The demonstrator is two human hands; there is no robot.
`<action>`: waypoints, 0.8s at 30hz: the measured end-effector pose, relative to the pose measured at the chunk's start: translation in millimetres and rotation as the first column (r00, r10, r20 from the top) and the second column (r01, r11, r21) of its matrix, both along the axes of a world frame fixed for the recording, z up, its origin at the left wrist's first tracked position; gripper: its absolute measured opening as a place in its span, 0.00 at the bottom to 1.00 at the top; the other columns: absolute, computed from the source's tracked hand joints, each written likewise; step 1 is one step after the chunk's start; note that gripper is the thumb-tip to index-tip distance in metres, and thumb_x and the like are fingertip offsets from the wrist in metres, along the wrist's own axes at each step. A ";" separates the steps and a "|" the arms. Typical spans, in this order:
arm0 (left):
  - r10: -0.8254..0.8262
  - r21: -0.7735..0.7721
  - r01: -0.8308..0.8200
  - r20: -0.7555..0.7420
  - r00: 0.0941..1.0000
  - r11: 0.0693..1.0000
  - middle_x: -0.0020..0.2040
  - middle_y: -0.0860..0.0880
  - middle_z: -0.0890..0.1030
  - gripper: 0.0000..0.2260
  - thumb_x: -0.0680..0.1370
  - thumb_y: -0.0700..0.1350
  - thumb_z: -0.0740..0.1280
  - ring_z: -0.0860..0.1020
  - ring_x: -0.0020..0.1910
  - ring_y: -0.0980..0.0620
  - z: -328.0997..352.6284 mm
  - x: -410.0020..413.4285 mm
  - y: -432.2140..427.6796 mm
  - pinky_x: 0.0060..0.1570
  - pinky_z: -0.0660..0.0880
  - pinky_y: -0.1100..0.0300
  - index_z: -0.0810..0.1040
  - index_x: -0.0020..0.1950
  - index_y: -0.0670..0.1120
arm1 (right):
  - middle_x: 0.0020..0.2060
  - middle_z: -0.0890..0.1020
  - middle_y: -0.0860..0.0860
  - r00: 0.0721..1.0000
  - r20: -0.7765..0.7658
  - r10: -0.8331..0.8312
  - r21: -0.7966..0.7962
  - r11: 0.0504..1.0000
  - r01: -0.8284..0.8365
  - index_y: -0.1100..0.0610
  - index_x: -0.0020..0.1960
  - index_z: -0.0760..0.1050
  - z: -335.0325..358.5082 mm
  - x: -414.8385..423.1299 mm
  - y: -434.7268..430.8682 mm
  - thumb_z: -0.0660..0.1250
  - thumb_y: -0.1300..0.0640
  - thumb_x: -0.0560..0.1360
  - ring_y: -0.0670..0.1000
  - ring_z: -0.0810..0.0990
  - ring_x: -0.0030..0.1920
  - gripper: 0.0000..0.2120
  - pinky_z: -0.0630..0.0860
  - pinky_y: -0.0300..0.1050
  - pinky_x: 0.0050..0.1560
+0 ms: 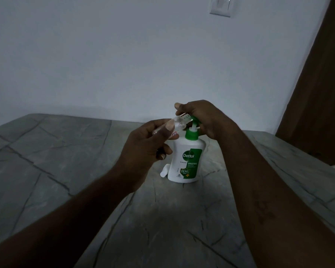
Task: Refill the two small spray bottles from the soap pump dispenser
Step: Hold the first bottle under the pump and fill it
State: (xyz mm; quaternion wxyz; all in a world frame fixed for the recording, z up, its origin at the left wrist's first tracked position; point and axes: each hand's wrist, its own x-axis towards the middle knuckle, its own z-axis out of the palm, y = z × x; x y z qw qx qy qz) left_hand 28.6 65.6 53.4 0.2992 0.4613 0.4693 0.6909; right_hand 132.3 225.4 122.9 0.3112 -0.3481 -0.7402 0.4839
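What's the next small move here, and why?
Probably press the pump down with the right hand: it holds the pump head of the soap dispenser, and the left hand holds the small spray bottle tilted, its mouth at the green nozzle.

Head-worn wide camera looks forward and down, near the table [52,151].
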 end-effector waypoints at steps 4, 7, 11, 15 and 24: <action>-0.055 0.006 0.055 0.060 0.997 0.998 0.52 0.42 0.86 0.12 0.80 0.45 0.67 0.77 0.35 0.51 2.5 -2.8 -4.4 0.38 0.72 0.58 0.80 0.63 0.46 | 0.45 0.87 0.51 0.998 0.055 -0.001 0.015 1.000 0.000 0.57 0.47 0.83 1.5 0.1 -1.5 0.74 0.49 0.75 0.50 0.82 0.37 0.10 0.80 0.51 0.48; -0.064 0.005 0.064 0.168 0.984 0.998 0.52 0.40 0.86 0.17 0.80 0.48 0.66 0.77 0.33 0.52 5.0 -4.7 -6.4 0.37 0.71 0.58 0.75 0.64 0.39 | 0.37 0.84 0.50 0.995 0.093 -0.022 0.028 0.999 0.019 0.56 0.48 0.83 2.1 -1.4 -4.4 0.75 0.47 0.76 0.50 0.81 0.36 0.12 0.77 0.47 0.45; -0.080 -0.032 0.090 0.239 0.968 0.995 0.52 0.39 0.86 0.24 0.81 0.54 0.65 0.76 0.31 0.53 5.5 -4.5 -7.6 0.34 0.72 0.61 0.72 0.68 0.37 | 0.50 0.87 0.54 0.987 0.157 -0.032 0.029 0.999 0.028 0.58 0.57 0.85 -0.5 -2.8 -2.9 0.72 0.52 0.76 0.54 0.80 0.46 0.13 0.78 0.54 0.56; -0.102 -0.062 0.123 0.265 0.959 0.990 0.51 0.38 0.86 0.26 0.80 0.57 0.64 0.76 0.32 0.52 3.2 -2.8 -8.8 0.33 0.73 0.61 0.72 0.68 0.38 | 0.56 0.85 0.56 0.977 0.209 -0.047 0.054 0.998 0.037 0.59 0.57 0.84 -1.2 -2.8 -5.5 0.71 0.53 0.76 0.56 0.80 0.50 0.14 0.76 0.51 0.53; -0.068 -0.115 0.089 0.172 0.983 0.989 0.43 0.42 0.85 0.22 0.80 0.60 0.62 0.75 0.30 0.52 -5.2 -0.1 -10.0 0.34 0.69 0.57 0.77 0.62 0.44 | 0.43 0.83 0.53 0.988 0.132 -0.080 0.216 0.975 0.050 0.58 0.47 0.84 6.2 -0.6 -5.7 0.72 0.39 0.75 0.51 0.79 0.39 0.21 0.75 0.44 0.40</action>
